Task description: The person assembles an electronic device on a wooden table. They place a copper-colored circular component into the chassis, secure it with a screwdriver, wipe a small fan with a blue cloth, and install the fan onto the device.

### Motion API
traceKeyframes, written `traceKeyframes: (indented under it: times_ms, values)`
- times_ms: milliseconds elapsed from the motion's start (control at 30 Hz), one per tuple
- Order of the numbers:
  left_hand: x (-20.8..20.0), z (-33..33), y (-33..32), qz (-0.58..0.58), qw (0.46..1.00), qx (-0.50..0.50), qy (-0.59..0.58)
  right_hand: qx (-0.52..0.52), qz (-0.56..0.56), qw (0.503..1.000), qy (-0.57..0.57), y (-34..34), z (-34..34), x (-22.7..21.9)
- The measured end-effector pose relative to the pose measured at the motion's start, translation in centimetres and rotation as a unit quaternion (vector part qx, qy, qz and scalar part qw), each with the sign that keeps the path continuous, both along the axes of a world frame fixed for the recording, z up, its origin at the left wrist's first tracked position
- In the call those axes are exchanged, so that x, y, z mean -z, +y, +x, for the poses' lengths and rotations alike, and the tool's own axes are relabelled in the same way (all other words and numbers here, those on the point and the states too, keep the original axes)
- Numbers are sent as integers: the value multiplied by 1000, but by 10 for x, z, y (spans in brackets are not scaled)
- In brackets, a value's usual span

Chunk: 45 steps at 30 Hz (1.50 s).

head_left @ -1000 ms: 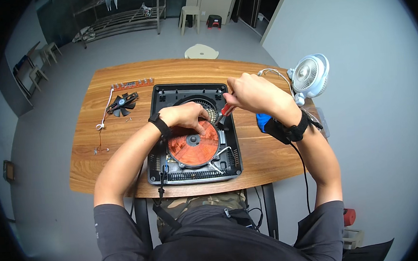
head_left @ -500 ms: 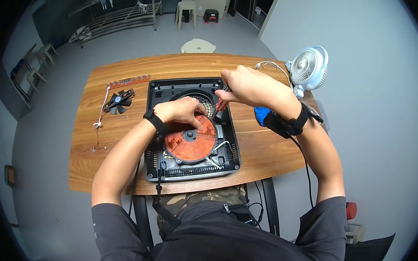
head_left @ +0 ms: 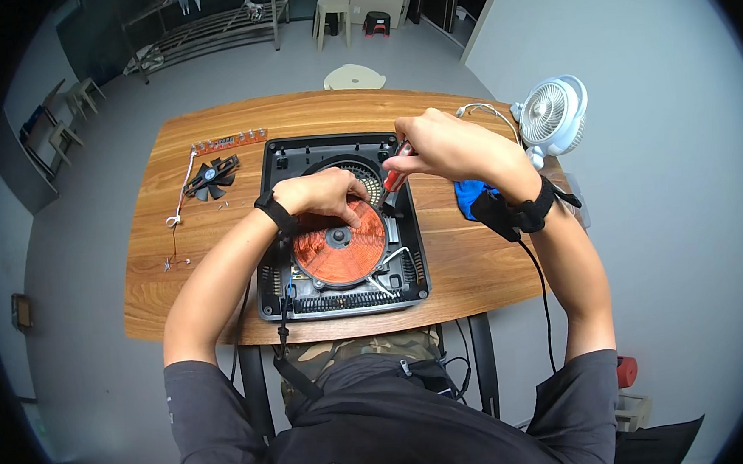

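Observation:
A round copper coil (head_left: 332,262) sits in the black open housing (head_left: 421,270) of what looks like an induction cooker. My left hand (head_left: 326,192) lies over the coil's far side, thumb on top and fingers curled at its edge, holding it. In my closed right hand (head_left: 439,149) is a screwdriver (head_left: 398,172) with a red handle. It is tilted, its shaft pointing down to the coil's far right edge. My left hand and the coil leave the tip hard to make out.
Left of the housing lie a small black fan (head_left: 212,179), a narrow circuit board (head_left: 230,142) with wires, and a few tiny parts. A white desk fan (head_left: 550,115) stands at the table's far right corner. Blue cloth (head_left: 474,198) lies beneath my right wrist.
The screwdriver handle has turned in my right hand, showing a different side of its pattern. My left hand stays on the coil. The whole view has shifted slightly.

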<state>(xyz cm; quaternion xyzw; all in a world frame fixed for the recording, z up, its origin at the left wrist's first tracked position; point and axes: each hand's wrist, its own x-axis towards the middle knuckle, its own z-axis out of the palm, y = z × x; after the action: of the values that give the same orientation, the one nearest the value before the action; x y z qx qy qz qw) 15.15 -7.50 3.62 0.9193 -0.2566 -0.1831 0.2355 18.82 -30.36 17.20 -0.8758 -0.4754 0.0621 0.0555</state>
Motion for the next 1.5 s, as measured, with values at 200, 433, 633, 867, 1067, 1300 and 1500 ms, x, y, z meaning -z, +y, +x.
traceKeyframes:
  times_ms: [200, 433, 633, 867, 1067, 1300, 1500]
  values:
    - [-2, 1, 2, 11, 1000, -2, 12, 6, -25, 999, -28, 6, -12, -10]
    - [-1, 1, 0, 6, 1000, 5, -3, -133, 63, 988, -47, -12, 2, 5]
    - [4, 3, 1, -2, 1000, 7, -5, 20, -72, 997, -14, 3, -4, -1]
    - [1, 3, 2, -2, 1000, 7, -8, -38, -2, 999, -28, -1, -14, -9]
    - [5, 2, 2, -7, 1000, 6, -14, -81, -13, 996, 40, -3, 0, -4]
    - [7, 5, 3, -3, 1000, 6, -6, 29, -63, 997, 43, 4, 3, -4]
    - [0, 3, 1, 16, 1000, 4, -9, -22, -41, 999, 15, 2, -7, -9]
